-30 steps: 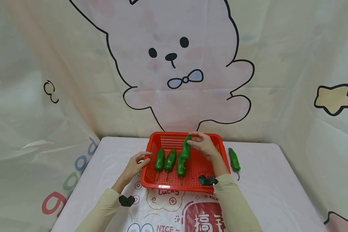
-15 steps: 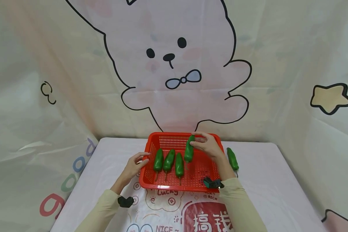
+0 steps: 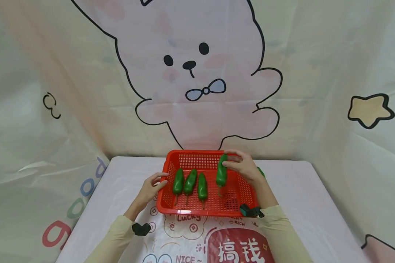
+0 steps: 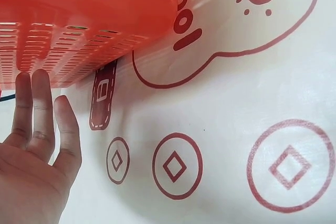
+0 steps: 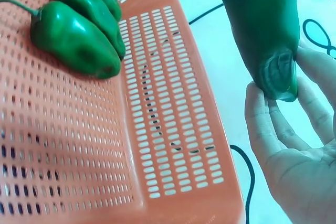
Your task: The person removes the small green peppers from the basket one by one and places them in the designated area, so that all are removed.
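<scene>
My right hand [image 3: 245, 168] pinches a green pepper [image 3: 221, 171] by its blunt tip, with the stem hanging down, over the right half of a red perforated plastic basket [image 3: 197, 212]. In the right wrist view thumb and fingertips surround the end of that pepper [image 5: 262, 24]. Three more green peppers lie side by side in the basket's left half: one [image 3: 178, 181] at the left, one [image 3: 190, 182] beside it and one [image 3: 202, 187] nearest the middle. At the basket's left side rests my left hand [image 3: 150, 188]; its extended fingers touch the wall [image 4: 105, 3] in the left wrist view.
Another green pepper [image 3: 261, 171] lies on the white tabletop [image 3: 293, 193] right of the basket, mostly hidden behind my right arm. A printed red and white pattern [image 3: 237, 244] covers the front of the table. Behind hangs a cartoon backdrop [image 3: 197, 120].
My right hand has carried its pepper rightward, away from the third pepper in the basket, and the right arm now covers most of the pepper outside. The left hand stays at the basket's side.
</scene>
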Available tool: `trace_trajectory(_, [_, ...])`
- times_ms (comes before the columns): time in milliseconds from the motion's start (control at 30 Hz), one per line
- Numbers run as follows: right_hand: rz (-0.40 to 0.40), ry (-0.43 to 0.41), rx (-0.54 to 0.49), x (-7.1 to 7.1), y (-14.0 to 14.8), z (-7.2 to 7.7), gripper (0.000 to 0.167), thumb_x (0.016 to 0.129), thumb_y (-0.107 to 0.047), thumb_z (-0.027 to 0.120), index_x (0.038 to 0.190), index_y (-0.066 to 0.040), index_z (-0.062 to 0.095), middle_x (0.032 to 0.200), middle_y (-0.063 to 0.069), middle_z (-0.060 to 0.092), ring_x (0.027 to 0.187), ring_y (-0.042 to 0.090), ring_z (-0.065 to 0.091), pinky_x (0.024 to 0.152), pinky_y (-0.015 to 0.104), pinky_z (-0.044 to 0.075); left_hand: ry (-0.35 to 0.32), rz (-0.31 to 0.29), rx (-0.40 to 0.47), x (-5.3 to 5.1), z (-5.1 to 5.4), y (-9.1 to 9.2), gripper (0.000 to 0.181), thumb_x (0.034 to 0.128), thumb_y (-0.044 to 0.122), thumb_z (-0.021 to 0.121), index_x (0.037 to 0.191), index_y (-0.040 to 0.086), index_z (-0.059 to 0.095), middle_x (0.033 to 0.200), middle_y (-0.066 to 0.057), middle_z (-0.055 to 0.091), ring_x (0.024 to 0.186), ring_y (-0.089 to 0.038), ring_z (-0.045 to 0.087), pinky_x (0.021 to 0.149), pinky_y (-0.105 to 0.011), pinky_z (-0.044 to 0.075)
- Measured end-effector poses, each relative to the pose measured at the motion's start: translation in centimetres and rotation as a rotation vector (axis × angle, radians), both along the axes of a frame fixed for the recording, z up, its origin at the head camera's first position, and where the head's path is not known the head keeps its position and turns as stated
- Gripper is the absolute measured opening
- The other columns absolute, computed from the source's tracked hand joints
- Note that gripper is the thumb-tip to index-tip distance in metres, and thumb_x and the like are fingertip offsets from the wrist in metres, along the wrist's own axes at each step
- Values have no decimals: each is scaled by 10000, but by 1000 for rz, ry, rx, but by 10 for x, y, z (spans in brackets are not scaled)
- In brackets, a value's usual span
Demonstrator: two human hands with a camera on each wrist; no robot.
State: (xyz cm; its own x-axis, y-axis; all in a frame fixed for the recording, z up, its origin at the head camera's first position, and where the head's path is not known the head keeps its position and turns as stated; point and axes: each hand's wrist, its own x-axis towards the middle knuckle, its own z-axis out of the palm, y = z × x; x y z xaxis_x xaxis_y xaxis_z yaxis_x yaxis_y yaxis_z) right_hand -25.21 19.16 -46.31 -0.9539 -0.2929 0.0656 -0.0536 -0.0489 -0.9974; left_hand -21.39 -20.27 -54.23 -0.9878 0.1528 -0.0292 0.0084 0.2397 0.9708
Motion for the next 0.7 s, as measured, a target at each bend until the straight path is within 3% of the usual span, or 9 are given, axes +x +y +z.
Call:
trace_trajectory(133, [-8, 16, 24, 4, 10, 0, 497, 924, -8, 741, 1380, 40, 550, 1313, 323, 529, 1068, 249, 653, 872, 413, 574, -14, 8, 0, -1, -1, 0, 351, 1003, 174, 673, 1344, 107, 627, 1359, -173, 573, 1228, -389, 554, 871, -428, 574])
trace_trajectory(433, [-36, 26, 83, 12, 35, 4, 518, 921, -66, 765, 1386, 18, 552, 1313, 277, 568, 1097, 252, 651, 958, 569, 498, 0, -6, -13, 0, 1, 0, 381, 1011, 186, 662, 1371, 77, 600, 1372, -210, 553, 1227, -412, 548, 858, -428, 579])
trace_trajectory(533, [-40, 29, 105, 14, 44, 4, 545, 927, -78, 762, 1403, 37, 523, 1327, 281, 563, 1113, 260, 642, 954, 546, 510, -6, 0, 0, 1, 1, 0, 384, 1008, 181, 667, 1372, 78, 603, 1368, -217, 553, 1224, -425, 548, 850, -442, 581])
trace_trajectory(700, [-76, 60, 169, 16, 58, 2, 546, 922, -87, 769, 1390, 55, 526, 1348, 262, 564, 1159, 292, 607, 912, 404, 555, 1, -2, -17, 0, 0, -1, 366, 1007, 182, 669, 1359, 97, 614, 1347, -187, 574, 1221, -400, 556, 888, -454, 566])
